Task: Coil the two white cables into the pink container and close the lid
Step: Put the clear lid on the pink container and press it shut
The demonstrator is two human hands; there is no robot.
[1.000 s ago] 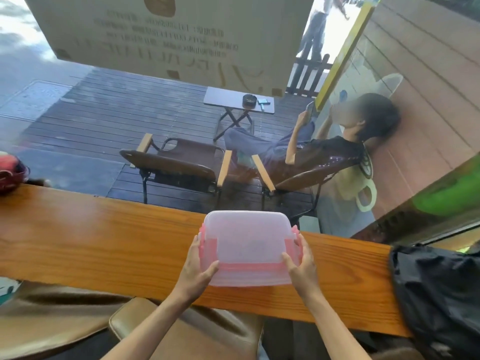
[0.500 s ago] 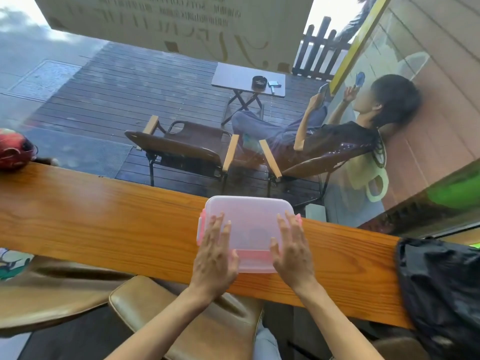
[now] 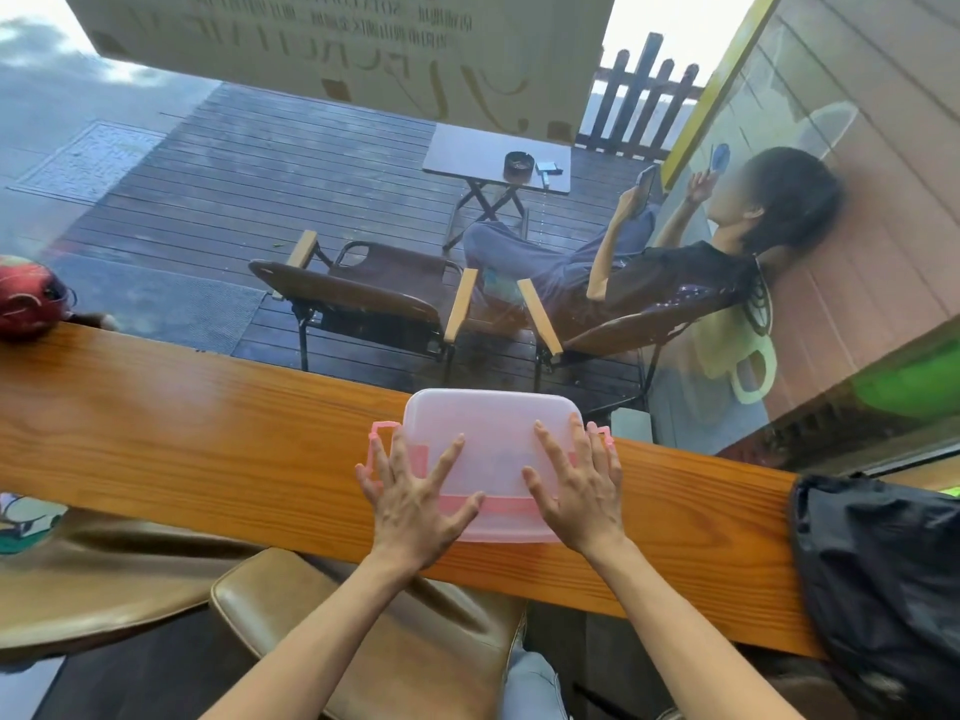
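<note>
my left hand (image 3: pixel 415 498): flat, fingers spread, pressing on lid, grasping nothing | my right hand (image 3: pixel 579 491): same, palm down, unclenched | lid (image 3: pixel 493 439): translucent, seated on pink container (image 3: pixel 498 517) | container: on wooden counter (image 3: pixel 182 423), near its front edge | side latches (image 3: pixel 378 439): sticking outward | cables: cannot tell, hidden | beyond: window, folding chair (image 3: pixel 363 304) on deck

A wooden bench (image 3: pixel 208 433) runs along a window; outside, daylight falls on a dark deck (image 3: pixel 291 163) with two folding chairs (image 3: pixel 363 298), a small table (image 3: pixel 483 158) and a picket fence (image 3: pixel 644 96).
</note>
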